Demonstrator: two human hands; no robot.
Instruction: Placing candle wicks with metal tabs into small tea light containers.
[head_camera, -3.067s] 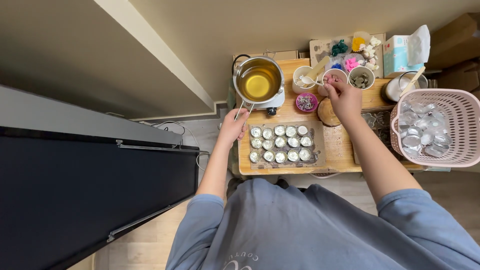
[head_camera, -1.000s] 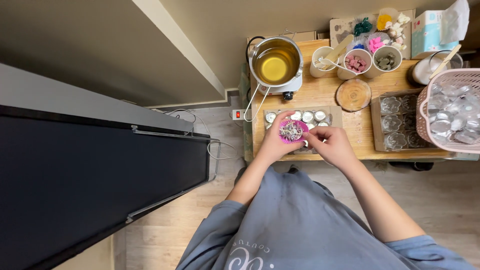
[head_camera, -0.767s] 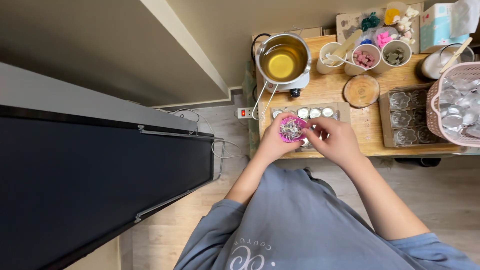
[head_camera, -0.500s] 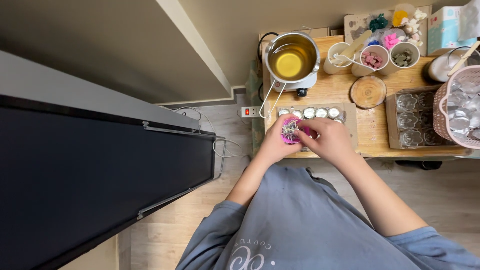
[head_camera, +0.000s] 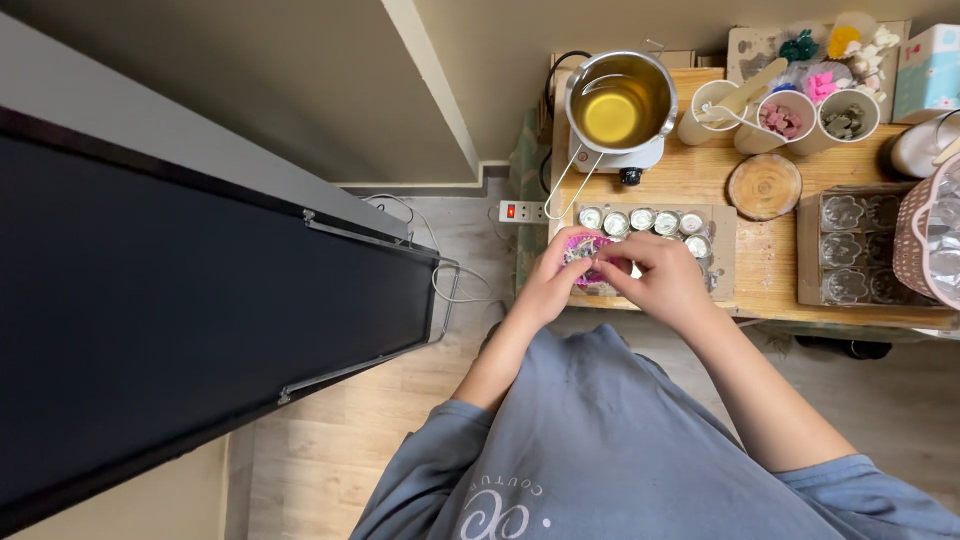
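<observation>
My left hand (head_camera: 551, 282) holds a small pink bowl (head_camera: 586, 249) filled with dark bits, above the near left corner of a cardboard tray (head_camera: 726, 250) of several small round glass cups (head_camera: 642, 219). My right hand (head_camera: 662, 280) is beside it, with fingertips pinched at the bowl's rim. Whether the fingers hold a bit from the bowl is hidden. Both hands hover over the front edge of the wooden table (head_camera: 700, 180).
A steel pot of yellow liquid (head_camera: 619, 100) sits on a white hotplate at the table's back left. Cups of pink and grey pieces (head_camera: 784, 118), a round wood coaster (head_camera: 764, 185), a tray of clear moulds (head_camera: 848, 250), a pink basket (head_camera: 930, 240). A power strip (head_camera: 523, 211) lies on the floor.
About three seconds ago my hands were spread over the table; now both meet at the pink bowl. Over the last second they stay together while the view drifts.
</observation>
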